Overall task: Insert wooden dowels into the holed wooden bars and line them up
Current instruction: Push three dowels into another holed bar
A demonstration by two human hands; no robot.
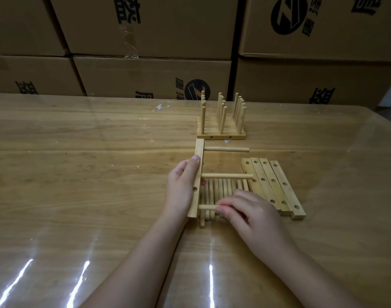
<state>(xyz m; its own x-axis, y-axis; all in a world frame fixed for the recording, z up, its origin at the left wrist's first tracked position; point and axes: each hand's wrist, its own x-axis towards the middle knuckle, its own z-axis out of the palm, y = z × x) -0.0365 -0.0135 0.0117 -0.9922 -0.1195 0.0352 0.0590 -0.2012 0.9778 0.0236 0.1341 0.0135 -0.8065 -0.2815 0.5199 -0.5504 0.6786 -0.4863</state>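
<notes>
1. Worktop (79,152): pale wood grain under a glossy clear cover, with light streaks along the near edge.

2. Left hand (183,181): fingers and thumb curled round the held bar (198,170). The bar stands on edge near the middle of the worktop, its length running from far to near.

3. Far dowel (225,149) and middle dowel (226,176): both seated in the held bar and sticking out level to the right.

4. Right hand (250,210): fingertips pinch the near dowel (208,207), whose left end meets the bar's near end. How deep it sits cannot be told.

5. Loose dowels (219,187): a flat row side by side on the worktop, beneath the held bar and partly under the right hand.

6. Flat bars (272,185): four holed bars lying side by side and touching, just right of the loose dowels.

7. Finished set (221,127): bars packed together with upright dowels in three rows, set toward the far edge.

8. Cardboard boxes (145,30): stacked beyond the far edge, printed in black.
</notes>
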